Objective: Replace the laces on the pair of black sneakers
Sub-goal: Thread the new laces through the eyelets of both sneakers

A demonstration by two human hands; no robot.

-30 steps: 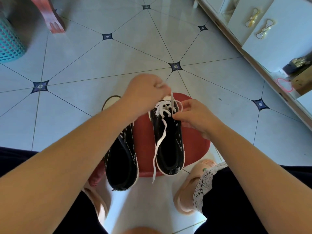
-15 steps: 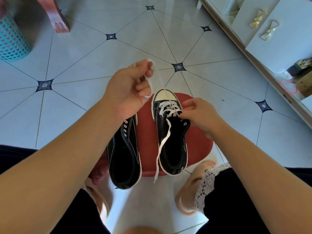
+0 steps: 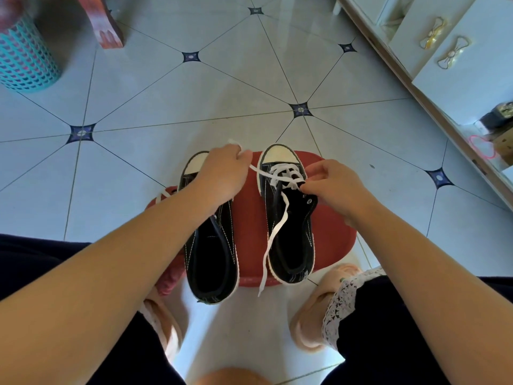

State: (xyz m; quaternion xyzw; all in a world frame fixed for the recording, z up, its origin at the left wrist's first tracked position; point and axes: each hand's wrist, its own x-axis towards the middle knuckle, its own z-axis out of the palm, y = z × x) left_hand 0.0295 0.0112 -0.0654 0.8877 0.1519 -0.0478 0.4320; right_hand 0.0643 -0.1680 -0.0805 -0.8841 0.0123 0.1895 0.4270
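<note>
Between our 2 hands, on the red oval padded stool (image 3: pixel 249 218), lies the black canvas sneaker with the white toe cap (image 3: pixel 294 245) that we are lacing. Our left hand (image 3: pixel 222 173) is curled into a fist round 1 end of the flat white lace (image 3: pixel 273 234) and draws it taut sideways from the eyelets near the toe. Our right hand (image 3: pixel 336 187) pinches with thumb and forefinger at the lace crossing by the shoe's outer eyelets. The lace's other end trails down the tongue and hangs over the stool edge nearest us.

To do this step well, we judge that the left hand should pull only until the crossing lies flat. The right hand should pin the shoe so it does not slide, and the lace should stay untwisted. Only the rows near the toe are laced; the upper eyelets look empty.

Under our left wrist lies the 2nd black canvas sneaker (image 3: pixel 211 259), with no lace visible in it, though our forearm hides part of it. Just outside that forearm a short white strip (image 3: pixel 163 194) shows at the stool's edge. Far beyond the left hand stands a teal plastic mesh basket (image 3: pixel 25 56); beyond the right hand stands a white cabinet with gold bow handles (image 3: pixel 472 65). The trailing end could snag under the shoe.
</note>
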